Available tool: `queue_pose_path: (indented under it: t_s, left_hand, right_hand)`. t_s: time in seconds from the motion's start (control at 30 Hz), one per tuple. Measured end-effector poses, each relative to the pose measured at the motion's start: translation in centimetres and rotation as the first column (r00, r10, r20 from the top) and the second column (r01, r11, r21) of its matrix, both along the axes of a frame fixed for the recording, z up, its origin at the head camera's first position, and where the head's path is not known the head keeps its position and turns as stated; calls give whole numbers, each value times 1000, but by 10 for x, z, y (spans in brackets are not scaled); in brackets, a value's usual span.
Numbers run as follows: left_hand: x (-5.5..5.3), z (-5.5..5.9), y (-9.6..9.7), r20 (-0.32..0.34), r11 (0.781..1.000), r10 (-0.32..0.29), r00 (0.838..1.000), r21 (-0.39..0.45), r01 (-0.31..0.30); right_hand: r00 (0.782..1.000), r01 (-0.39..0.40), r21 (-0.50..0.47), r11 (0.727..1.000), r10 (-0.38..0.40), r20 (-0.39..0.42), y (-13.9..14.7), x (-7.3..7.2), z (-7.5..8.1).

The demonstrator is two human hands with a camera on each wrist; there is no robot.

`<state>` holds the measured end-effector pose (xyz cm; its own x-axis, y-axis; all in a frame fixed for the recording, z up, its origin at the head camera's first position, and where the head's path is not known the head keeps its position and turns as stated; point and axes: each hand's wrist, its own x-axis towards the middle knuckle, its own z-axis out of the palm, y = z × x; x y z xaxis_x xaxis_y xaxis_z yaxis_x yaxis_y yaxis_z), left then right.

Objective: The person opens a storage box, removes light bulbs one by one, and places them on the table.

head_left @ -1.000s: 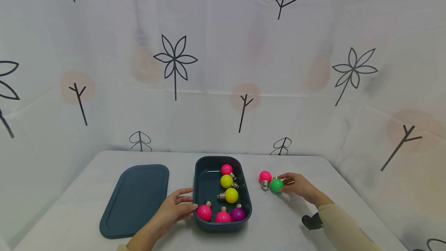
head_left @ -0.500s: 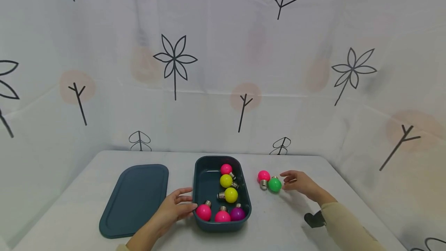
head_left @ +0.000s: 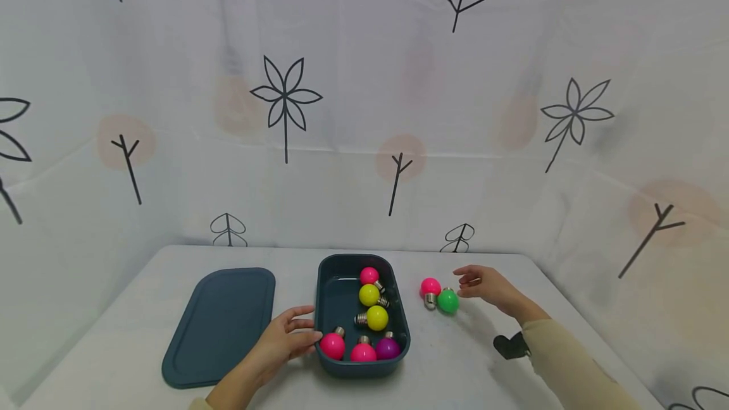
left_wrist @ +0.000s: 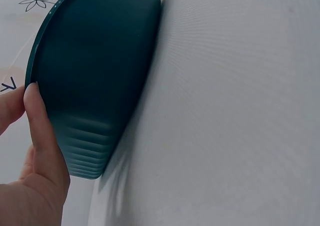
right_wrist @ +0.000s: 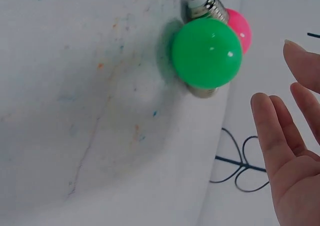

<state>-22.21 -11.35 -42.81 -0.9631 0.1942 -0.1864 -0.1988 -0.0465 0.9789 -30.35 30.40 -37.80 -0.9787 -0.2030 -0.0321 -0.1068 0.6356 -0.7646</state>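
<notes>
The green bulb (head_left: 448, 302) lies on the white table (head_left: 461, 359), just left of the right hand (head_left: 486, 286) and a little closer to the person. Its metal end points away, to the wall cloth (head_left: 342, 201). A pink bulb (head_left: 430, 287) lies beside it on the left, turned the other way, with its metal end toward the person; I can't tell if the two touch. The right hand is much nearer to both. It has nothing in it: the fingers are a bit bent, with a gap between them and the thumb. The left hand (head_left: 285, 337) pinches the left edge of the dark tub (head_left: 362, 369), near the front corner. The tub is long from front to back, and a strip of table lies between its right edge and the pink bulb. Inside are three more pink ones, two yellow bulbs (head_left: 377, 318) and a purple bulb (head_left: 388, 349). There looks to be good room to move on the near side of the green bulb. The flat lid (head_left: 222, 324) lies left of the tub.
</notes>
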Motion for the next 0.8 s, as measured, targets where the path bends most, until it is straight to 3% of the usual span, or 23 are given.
queue_pose_path:
  t_s: [0.8]
  left_hand:
    - [-2, -3, -2, 12, 1000, 4, 1000, 2, -4]
  right_hand:
    - [994, -108, -70, 992, 106, -35, -63, -16, 28]
